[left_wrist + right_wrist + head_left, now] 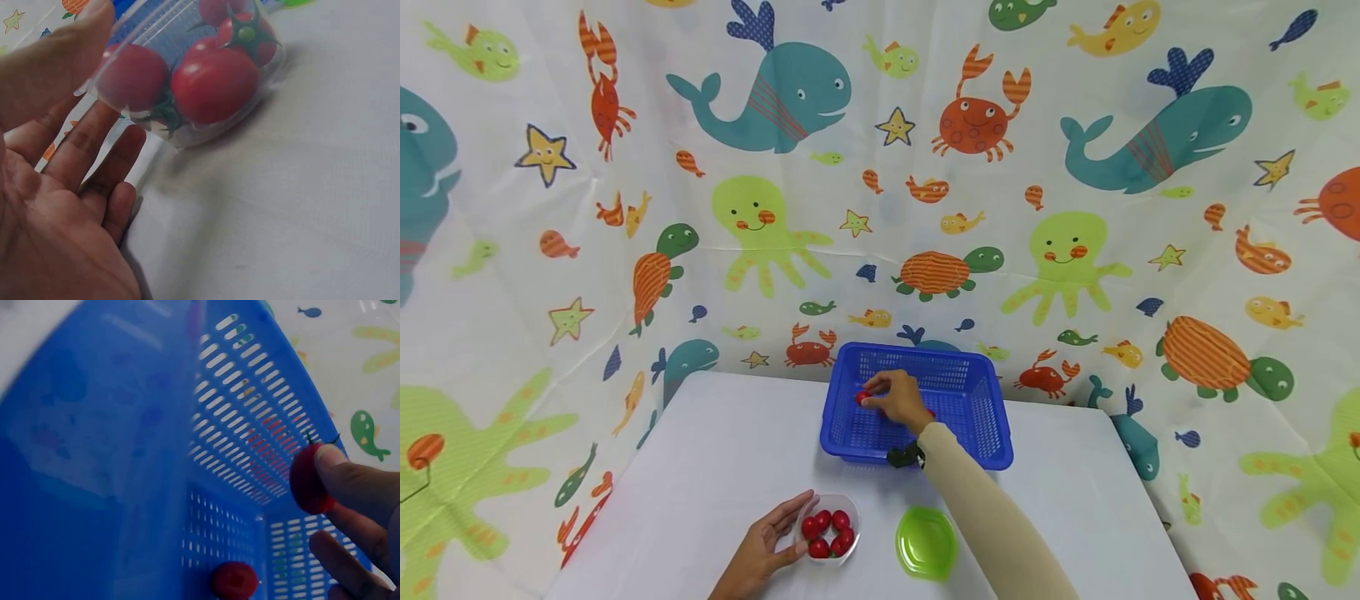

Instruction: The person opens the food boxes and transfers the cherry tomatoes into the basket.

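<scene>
My left hand holds a clear plastic tub on the table, thumb and fingers spread along its side. Several red cherry tomatoes fill the tub; in the left wrist view, green stems show on some of them. Over the blue slotted basket, my right hand pinches one cherry tomato between thumb and fingers, its stem pointing up. Another tomato lies deeper in the basket, near a corner in the right wrist view.
A bright green shallow dish sits right of the tub, beside my right sleeve. The basket stands at the back of the white table, close to a curtain printed with sea animals. Something dark shows at my right wrist.
</scene>
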`<state>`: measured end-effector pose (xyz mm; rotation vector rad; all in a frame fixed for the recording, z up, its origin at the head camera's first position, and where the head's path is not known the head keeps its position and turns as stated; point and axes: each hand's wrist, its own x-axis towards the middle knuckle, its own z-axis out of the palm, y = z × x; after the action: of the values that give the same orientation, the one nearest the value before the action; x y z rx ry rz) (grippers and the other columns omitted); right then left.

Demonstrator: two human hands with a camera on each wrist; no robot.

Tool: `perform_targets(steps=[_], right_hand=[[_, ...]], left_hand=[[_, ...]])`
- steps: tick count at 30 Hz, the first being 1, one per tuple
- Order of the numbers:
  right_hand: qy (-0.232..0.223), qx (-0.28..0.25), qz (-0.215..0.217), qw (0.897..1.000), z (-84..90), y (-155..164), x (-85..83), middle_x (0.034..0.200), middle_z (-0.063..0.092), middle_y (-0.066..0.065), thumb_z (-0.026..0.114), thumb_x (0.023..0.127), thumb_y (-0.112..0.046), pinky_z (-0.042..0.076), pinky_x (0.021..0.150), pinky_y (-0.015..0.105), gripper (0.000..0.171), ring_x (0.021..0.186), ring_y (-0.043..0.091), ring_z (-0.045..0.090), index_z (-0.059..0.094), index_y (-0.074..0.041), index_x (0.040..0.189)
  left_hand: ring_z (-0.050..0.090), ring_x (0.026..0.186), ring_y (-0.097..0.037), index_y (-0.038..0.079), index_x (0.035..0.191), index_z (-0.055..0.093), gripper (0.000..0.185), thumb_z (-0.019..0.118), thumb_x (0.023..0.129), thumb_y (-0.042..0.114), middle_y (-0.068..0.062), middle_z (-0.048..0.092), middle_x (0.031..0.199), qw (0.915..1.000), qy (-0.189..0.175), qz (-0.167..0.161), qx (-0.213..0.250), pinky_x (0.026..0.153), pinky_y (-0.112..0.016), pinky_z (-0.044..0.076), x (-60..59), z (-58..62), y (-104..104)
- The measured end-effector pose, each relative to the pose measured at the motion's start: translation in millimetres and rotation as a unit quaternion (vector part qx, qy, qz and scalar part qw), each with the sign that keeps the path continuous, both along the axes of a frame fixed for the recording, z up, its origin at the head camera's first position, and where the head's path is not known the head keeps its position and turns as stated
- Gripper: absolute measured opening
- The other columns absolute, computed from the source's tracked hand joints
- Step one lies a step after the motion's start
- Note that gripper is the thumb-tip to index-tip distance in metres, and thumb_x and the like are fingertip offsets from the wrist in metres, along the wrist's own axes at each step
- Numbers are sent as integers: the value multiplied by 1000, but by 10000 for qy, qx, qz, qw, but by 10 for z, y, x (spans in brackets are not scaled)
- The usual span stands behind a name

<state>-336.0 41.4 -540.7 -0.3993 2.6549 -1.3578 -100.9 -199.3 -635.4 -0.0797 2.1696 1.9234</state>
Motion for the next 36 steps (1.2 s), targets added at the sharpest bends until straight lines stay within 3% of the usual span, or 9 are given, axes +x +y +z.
perform_targets(steps=[4,10,14,17,19,22,26,30,36], right_hand=[[-37,93,0,9999,-21,13,-71,100,82,3,89,88,-21,62,91,42,19,97,20,73,82,-13,105],[-304,50,-121,9995,-19,19,-157,94,82,3,89,88,-17,62,89,43,16,88,18,74,81,-12,101],[-356,219,-93,9991,-37,18,-193,94,81,3,89,87,-16,62,89,42,16,87,17,74,81,-13,100],[-322,304,-4,9990,-63,24,-216,96,81,5,90,86,-14,62,90,43,17,89,19,74,81,-11,101],[-306,378,35,9988,-87,36,-236,96,81,5,90,86,-13,62,91,43,18,89,19,74,80,-10,101],[-371,480,72,9981,-123,59,-259,96,80,4,90,86,-13,61,93,43,18,89,19,73,80,-10,100],[-434,637,155,9969,-144,98,-284,96,79,3,90,86,-12,61,93,42,17,90,18,72,80,-11,100],[-344,746,282,9962,-131,120,-296,96,80,4,90,85,-10,61,92,42,19,91,19,73,80,-9,101],[-488,897,380,9941,-186,95,-339,97,80,2,90,86,-12,61,94,42,19,94,19,73,80,-11,102]], left_hand=[[48,152,-30,14,158,51,62,74,102,23,-9,54,162,10000,29,6,31,125,-56,35,0,0,5],[54,136,9,15,158,51,61,74,101,22,-8,53,163,9999,-40,7,110,110,-15,43,1,-13,-5],[53,146,-8,14,158,50,62,73,102,23,-9,52,163,9999,-74,9,139,105,-10,40,7,-15,-9],[47,154,-30,14,159,49,62,73,102,24,-10,53,163,10000,-61,15,74,116,-27,42,8,-8,-4],[44,155,-35,14,159,49,62,73,102,25,-10,53,163,10000,-49,17,41,121,-38,43,7,-1,0],[44,155,-35,14,159,49,63,73,102,24,-9,52,163,10000,-48,29,49,119,-29,44,6,5,2],[43,155,-35,14,159,49,63,74,101,23,-10,51,164,9998,-76,34,160,102,-5,40,7,5,0],[43,155,-34,14,158,50,63,74,101,22,-10,51,164,9997,-83,46,240,101,-4,38,5,-1,-7],[51,149,-17,15,158,50,63,75,100,21,-9,52,164,9995,-100,90,277,102,-5,39,1,-15,-16]])
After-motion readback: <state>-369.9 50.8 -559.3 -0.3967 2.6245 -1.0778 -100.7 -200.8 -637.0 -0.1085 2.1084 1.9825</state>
